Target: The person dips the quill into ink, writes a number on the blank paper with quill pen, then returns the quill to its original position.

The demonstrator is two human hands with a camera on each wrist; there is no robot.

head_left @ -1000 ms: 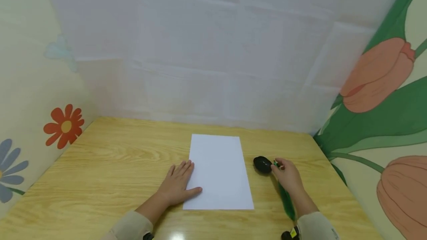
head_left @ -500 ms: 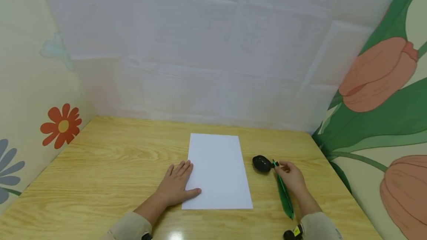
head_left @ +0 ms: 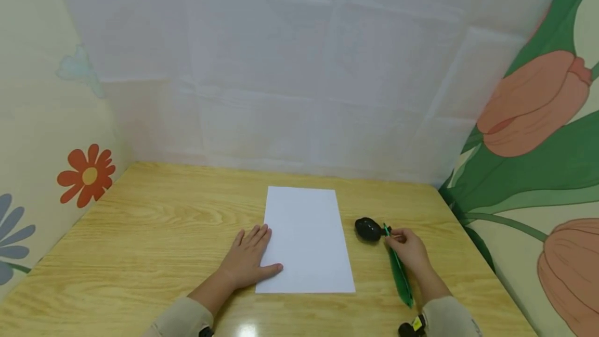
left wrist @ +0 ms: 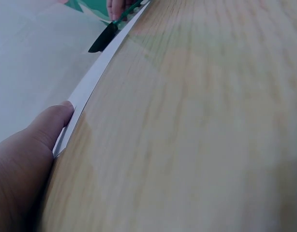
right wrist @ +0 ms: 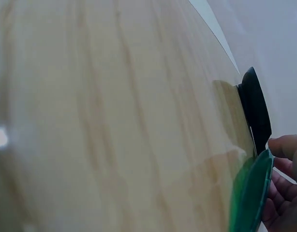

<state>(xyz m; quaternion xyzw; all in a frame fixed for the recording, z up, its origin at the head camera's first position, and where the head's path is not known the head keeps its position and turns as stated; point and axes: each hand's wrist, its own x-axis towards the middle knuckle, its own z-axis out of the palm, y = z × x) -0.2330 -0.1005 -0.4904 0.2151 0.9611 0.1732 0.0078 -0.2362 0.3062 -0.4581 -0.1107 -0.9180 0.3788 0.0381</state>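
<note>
My left hand (head_left: 245,264) lies flat with spread fingers on the left edge of a white sheet of paper (head_left: 306,241); its thumb (left wrist: 51,121) shows on the sheet in the left wrist view. My right hand (head_left: 409,248) pinches the upper end of a long, glossy green leaf-shaped thing (head_left: 399,277), which slants down toward my right sleeve. Just left of those fingers, a shiny black oval thing (head_left: 368,229) with a short neck rests on the table. In the right wrist view the black thing (right wrist: 255,108) meets the green tip (right wrist: 252,193); whether they are joined cannot be told.
The wooden table (head_left: 178,212) backs onto a creased white sheet (head_left: 262,66). Painted flower walls stand at left and right. A small black item with a yellow mark (head_left: 412,326) sits by my right sleeve at the front.
My right hand has shifted slightly right and down, so the black neck and green tip now show more. The left hand and paper stay still; the view has shifted a little.
</note>
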